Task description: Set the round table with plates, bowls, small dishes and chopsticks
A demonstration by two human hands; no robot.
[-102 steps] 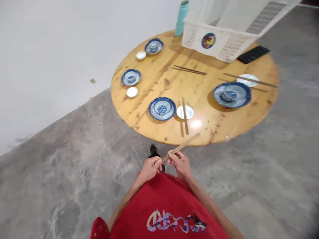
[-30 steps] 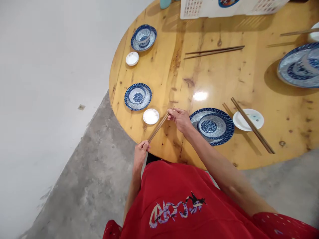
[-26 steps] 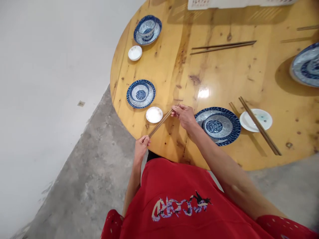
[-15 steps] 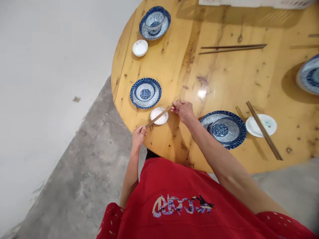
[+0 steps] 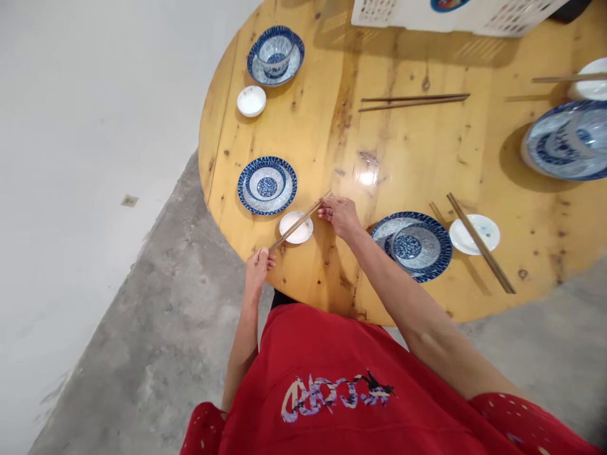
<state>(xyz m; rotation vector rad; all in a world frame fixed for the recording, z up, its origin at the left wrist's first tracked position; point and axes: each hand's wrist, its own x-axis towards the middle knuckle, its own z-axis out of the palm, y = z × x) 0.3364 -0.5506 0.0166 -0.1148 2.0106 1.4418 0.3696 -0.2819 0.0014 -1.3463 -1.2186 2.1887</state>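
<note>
A pair of wooden chopsticks (image 5: 294, 225) lies slantwise across a small white dish (image 5: 303, 233) near the table's front left edge. At the near end, my left hand (image 5: 258, 265) is closed round the chopsticks. My right hand (image 5: 339, 213) pinches their far end between thumb and fingers. Just behind the dish is a blue-patterned plate (image 5: 243, 201) with a matching bowl (image 5: 267, 183) on it. To the right of my right forearm stands another blue-rimmed plate (image 5: 439, 268) with a bowl (image 5: 410, 243) in it.
On the right, chopsticks (image 5: 481, 243) rest across a white dish (image 5: 458, 237). Another pair of chopsticks (image 5: 412, 101) lies mid-table. A white basket (image 5: 422, 16) stands at the back. More blue plates and bowls (image 5: 275, 54) and a white dish (image 5: 251, 101) sit at the far left.
The camera view has shifted, so the table appears further left and more of the basket and right side shows. Both hands keep hold of the chopsticks over the dish.
</note>
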